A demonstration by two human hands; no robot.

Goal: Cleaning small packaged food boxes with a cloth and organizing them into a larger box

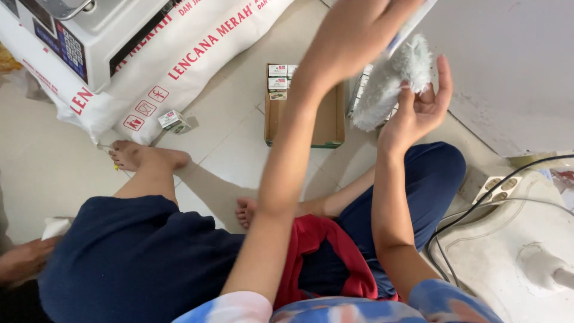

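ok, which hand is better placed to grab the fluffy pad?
Right, probably: the right hand is open against the fluffy pad, fingers touching it. The left hand is higher, blurred, at the frame top.

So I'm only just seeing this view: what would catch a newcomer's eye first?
Two bare arms reach up the middle: the right hand cups a fluffy white cloth near the top, and the left hand above it grips something flat and white. Beneath them a cardboard tray with small boxes lies on the tiled floor, and a big white sack fills the top left.
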